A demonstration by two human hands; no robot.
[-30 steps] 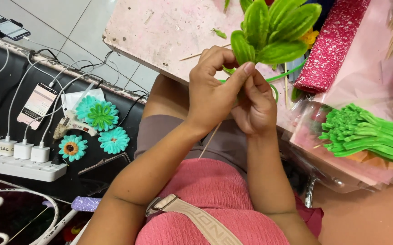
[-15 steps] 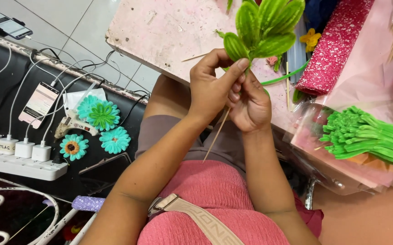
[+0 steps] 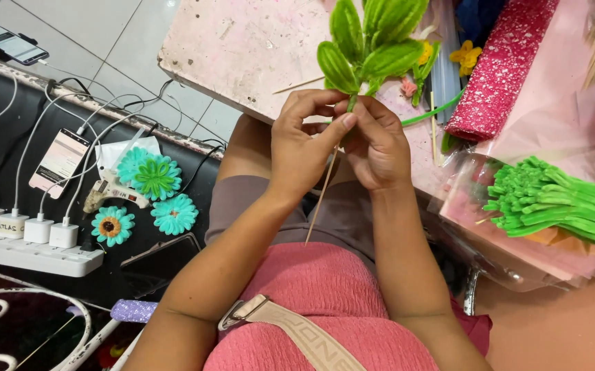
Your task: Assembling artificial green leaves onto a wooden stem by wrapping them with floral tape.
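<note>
Above the person's lap, a thin stick (image 3: 323,192) is standing almost upright, a little tilted, with a bunch of fuzzy green leaves (image 3: 369,42) at its top. The left hand (image 3: 304,148) is curling around the stick just under the leaves, with its thumb and fingers pinched together on it. The right hand (image 3: 378,144) is pressing against the left one, and its fingers are also closing tight on the same spot. Both hands are touching each other there. The bottom end of the stick is hanging free over the pink top (image 3: 318,302).

Behind the hands a pale pink table (image 3: 242,48) is holding small flowers (image 3: 466,55) and a sparkly red roll (image 3: 500,69). To the right, a pile of green fuzzy wires (image 3: 558,203) is lying in a clear bag. To the left, three teal flowers (image 3: 153,177) are lying on a dark seat, beside a glue gun (image 3: 108,196), a phone (image 3: 58,159) and a white power strip (image 3: 33,254).
</note>
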